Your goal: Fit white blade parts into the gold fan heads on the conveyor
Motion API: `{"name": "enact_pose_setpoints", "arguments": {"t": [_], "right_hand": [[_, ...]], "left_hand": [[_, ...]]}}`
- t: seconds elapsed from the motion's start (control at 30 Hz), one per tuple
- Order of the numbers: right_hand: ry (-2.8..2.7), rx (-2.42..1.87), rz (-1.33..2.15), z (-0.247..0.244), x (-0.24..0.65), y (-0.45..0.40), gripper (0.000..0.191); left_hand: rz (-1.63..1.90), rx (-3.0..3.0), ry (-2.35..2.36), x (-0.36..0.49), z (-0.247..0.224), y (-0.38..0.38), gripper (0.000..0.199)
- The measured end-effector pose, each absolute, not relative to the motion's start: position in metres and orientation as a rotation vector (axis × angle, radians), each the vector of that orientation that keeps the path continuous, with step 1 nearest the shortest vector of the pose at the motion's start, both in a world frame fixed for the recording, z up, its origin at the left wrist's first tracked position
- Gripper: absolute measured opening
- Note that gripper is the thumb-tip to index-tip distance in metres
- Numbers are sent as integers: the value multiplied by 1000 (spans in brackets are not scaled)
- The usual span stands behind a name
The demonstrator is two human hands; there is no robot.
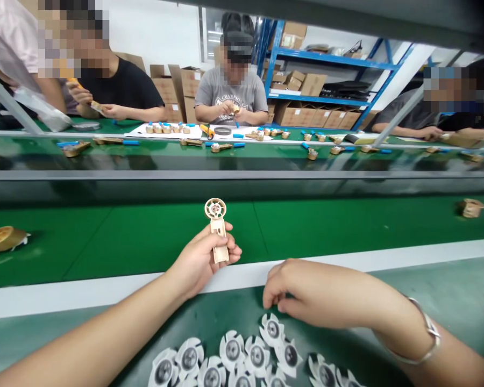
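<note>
A beige plastic part (219, 236), with a round spoked ring at its top and a long hollow handle, stands nearly upright in my left hand (201, 257), whose fingers wrap round the handle. To the right, my right hand (292, 290) hangs over the near green table with its fingers curled downward. Its fingertips are just above a white fan wheel (272, 329); whether anything is between them cannot be made out. Several more white fan wheels with dark round centres, such as one white wheel (232, 350), lie grouped at the bottom of the view.
Beyond the white ledge (387, 258) runs a green belt (306, 220) with a beige housing (471, 208) at right and a beige part (4, 239) at left. Farther back, several people sit at a bench holding beige parts with blue pieces. Blue shelves (334, 59) hold boxes.
</note>
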State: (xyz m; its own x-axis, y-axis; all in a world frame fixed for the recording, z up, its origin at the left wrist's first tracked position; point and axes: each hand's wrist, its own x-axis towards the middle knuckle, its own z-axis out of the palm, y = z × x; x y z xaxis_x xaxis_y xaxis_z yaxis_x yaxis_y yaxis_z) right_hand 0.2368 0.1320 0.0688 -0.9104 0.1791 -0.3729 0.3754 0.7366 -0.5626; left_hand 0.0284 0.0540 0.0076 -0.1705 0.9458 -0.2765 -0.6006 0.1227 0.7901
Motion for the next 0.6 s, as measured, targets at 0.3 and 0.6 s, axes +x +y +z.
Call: {"name": "enact_pose_setpoints", "arguments": {"t": [0.3,0.6], "right_hand": [[2639,349,-1041,59,226,130,23],[2543,741,-1903,64,221,136,12]], "left_hand": [[1459,643,946,29,8,50,22],[1351,861,1153,39,5,48,24]]}}
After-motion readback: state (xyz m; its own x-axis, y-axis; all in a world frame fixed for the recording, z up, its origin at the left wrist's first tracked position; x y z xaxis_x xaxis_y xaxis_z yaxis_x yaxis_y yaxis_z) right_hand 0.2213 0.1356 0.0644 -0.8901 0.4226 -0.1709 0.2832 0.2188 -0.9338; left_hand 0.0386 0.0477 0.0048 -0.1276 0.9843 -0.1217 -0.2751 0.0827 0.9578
